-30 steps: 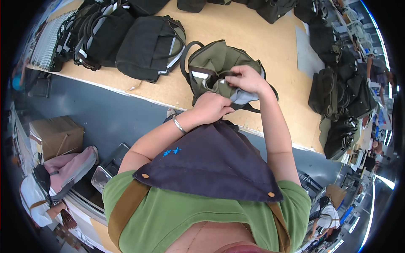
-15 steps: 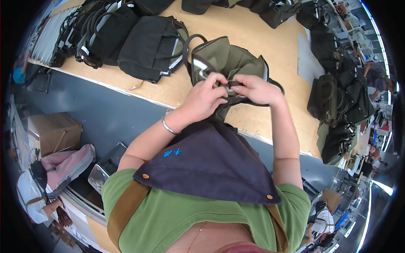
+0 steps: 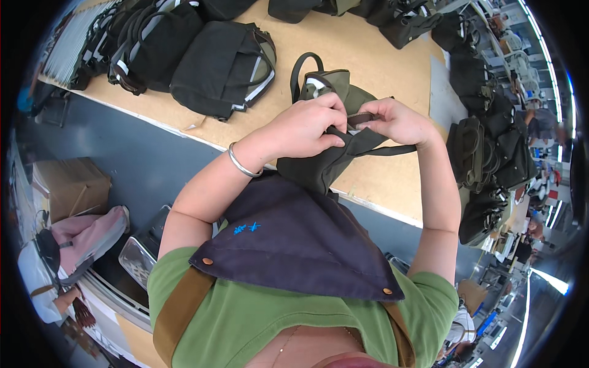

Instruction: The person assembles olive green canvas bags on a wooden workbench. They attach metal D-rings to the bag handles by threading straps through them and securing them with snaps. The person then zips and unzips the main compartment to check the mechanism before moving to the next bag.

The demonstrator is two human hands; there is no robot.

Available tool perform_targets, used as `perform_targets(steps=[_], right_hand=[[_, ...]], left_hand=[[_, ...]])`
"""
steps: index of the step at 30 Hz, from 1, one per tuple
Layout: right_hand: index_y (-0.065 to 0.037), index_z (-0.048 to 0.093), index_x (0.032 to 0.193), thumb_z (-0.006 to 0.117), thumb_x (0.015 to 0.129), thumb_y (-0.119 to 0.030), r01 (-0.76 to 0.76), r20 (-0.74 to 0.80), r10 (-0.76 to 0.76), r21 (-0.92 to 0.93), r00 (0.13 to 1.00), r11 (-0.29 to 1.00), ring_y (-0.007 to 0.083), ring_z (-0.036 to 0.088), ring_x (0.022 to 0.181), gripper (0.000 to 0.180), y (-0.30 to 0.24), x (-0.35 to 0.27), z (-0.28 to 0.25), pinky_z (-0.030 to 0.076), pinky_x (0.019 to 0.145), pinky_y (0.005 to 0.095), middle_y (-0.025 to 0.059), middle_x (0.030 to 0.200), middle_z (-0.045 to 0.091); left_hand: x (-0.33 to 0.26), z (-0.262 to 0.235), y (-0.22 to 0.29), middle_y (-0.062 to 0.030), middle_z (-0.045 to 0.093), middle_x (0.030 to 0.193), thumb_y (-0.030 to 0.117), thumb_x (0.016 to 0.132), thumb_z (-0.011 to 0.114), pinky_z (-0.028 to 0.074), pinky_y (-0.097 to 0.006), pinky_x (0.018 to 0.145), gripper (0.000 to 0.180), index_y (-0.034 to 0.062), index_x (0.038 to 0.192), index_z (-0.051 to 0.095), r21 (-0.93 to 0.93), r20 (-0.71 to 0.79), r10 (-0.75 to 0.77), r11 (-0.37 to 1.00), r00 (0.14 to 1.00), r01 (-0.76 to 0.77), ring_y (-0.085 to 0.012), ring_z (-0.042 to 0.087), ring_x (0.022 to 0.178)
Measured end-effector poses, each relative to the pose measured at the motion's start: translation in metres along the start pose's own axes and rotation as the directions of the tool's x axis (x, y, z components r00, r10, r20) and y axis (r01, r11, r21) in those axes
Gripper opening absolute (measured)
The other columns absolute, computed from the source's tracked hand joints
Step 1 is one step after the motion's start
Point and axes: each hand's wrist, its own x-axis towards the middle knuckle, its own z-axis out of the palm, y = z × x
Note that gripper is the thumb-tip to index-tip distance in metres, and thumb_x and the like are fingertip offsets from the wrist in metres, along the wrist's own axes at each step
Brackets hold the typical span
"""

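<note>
Now we pinch the olive-green bag [image 3: 325, 147] with both hands: our left hand [image 3: 307, 126] at nine o'clock, our right hand [image 3: 396, 121] at three, close together at its zipper [image 3: 358, 116].

Wooden worktable [image 3: 380, 58] as landmark. Black bags [image 3: 184, 52] in row along its far-left part; more dark bags [image 3: 392, 15] at its far edge; heap of black bags [image 3: 491, 159] off its right end. Below its near-left edge: cardboard box [image 3: 70, 184], pink bag [image 3: 92, 236], metal tray [image 3: 138, 260].
</note>
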Motion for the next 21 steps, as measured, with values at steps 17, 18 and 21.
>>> perform_targets(steps=[17,18,21], right_hand=[[0.003,0.068,0.094,0.068,0.082,-0.001,-0.078,-0.01,0.086,0.318,0.996,0.945,0.0013,0.055,0.069,0.012,0.013,-0.006,0.009,0.045,0.06,0.0183,-0.0025,0.078,0.065],[0.003,0.068,0.093,0.068,0.082,-0.002,-0.051,-0.028,0.065,0.344,0.997,0.938,0.001,0.054,0.068,0.012,0.013,-0.007,0.012,0.044,0.059,0.0181,-0.0028,0.078,0.064],[0.003,0.067,0.091,0.068,0.083,-0.003,-0.018,-0.051,0.042,0.398,0.998,0.917,0.0005,0.052,0.066,0.011,0.008,-0.007,0.016,0.041,0.057,0.0178,-0.0037,0.076,0.063]], left_hand=[[0.003,0.011,0.004,-0.0101,0.056,0.089,0.009,0.078,0.072,0.046,-0.039,0.071,0.012,0.0001,0.084,0.065,-0.028,-0.007,-0.05,0.998,0.999,0.05,-0.0287,0.058,0.081],[0.002,0.011,0.004,-0.0102,0.056,0.088,0.009,0.078,0.071,0.046,-0.039,0.071,0.012,0.0,0.084,0.065,-0.038,-0.003,-0.046,0.998,0.999,0.045,-0.0288,0.058,0.082],[0.001,0.012,0.002,-0.0105,0.055,0.088,0.008,0.077,0.071,0.045,-0.039,0.072,0.011,-0.0005,0.083,0.066,-0.05,-0.012,-0.04,0.998,0.999,0.04,-0.0286,0.057,0.083]])
